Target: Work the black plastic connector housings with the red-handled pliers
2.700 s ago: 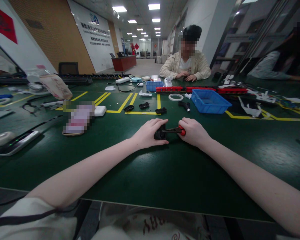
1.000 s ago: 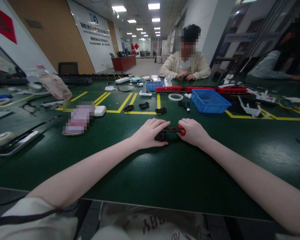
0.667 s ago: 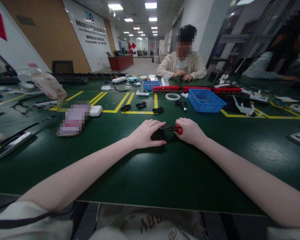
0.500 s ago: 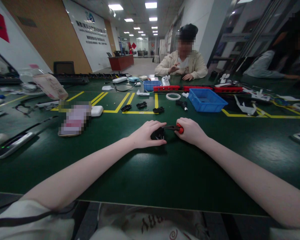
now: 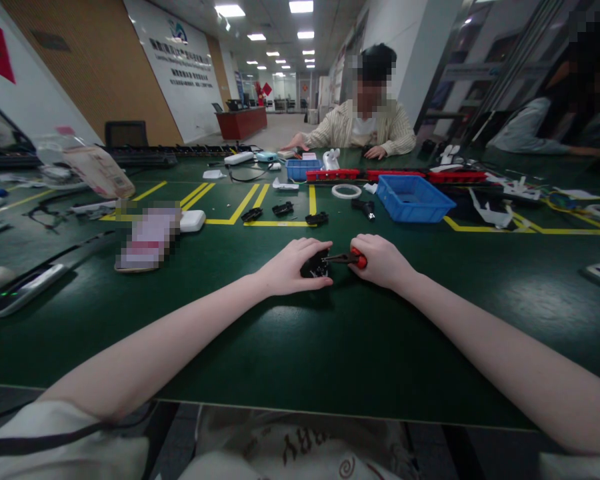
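Note:
My left hand (image 5: 293,268) is wrapped round a small black part (image 5: 314,265) with bright metal bits on its right side, held over the green table. Most of that part is hidden by my palm and fingers. My right hand (image 5: 380,259) grips needle-nose pliers (image 5: 347,258) by their red handles. The pliers' dark jaws point left and reach the black part near my left fingertips; whether they pinch anything is too small to tell. Beyond my hands lie several similar black parts (image 5: 283,209) by a yellow tape line.
A blue bin (image 5: 414,200) stands past my right hand, with a white ring (image 5: 347,191) and a black-handled object (image 5: 365,209) left of it. A phone (image 5: 149,239) and white case (image 5: 193,221) lie to the left. Across the table sits a person (image 5: 370,127).
The pliers' tips have dipped slightly towards the lower side of the black part. The person opposite has lowered a raised hand and stretched it out to the left on the table.

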A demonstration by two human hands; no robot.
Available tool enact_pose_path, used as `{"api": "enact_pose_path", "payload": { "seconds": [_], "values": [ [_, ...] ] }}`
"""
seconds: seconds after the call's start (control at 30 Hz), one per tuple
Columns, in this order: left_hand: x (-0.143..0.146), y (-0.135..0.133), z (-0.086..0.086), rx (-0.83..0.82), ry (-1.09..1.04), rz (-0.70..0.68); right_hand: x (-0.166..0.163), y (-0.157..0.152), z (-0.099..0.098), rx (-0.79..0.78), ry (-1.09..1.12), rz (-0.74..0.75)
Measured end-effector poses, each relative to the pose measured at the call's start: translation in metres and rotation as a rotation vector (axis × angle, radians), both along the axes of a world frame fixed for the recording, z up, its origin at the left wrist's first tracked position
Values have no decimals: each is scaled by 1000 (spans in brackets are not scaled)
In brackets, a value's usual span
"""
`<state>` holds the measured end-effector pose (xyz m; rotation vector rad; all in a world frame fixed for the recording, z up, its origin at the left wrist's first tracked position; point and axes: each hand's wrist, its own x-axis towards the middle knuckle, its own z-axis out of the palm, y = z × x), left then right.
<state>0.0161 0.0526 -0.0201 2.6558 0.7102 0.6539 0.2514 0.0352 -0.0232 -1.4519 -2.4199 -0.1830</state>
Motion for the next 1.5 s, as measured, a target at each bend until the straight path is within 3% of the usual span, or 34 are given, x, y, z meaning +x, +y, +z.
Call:
{"api": "enact_pose_path", "payload": {
  "seconds": [0.43, 1.5],
  "values": [
    [2, 3, -5, 186, 18, 77, 0, 1, -2, -7, -12, -4],
    [3, 2, -3, 140, 44, 98, 2, 4, -5, -9, -20, -26]
  ]
}}
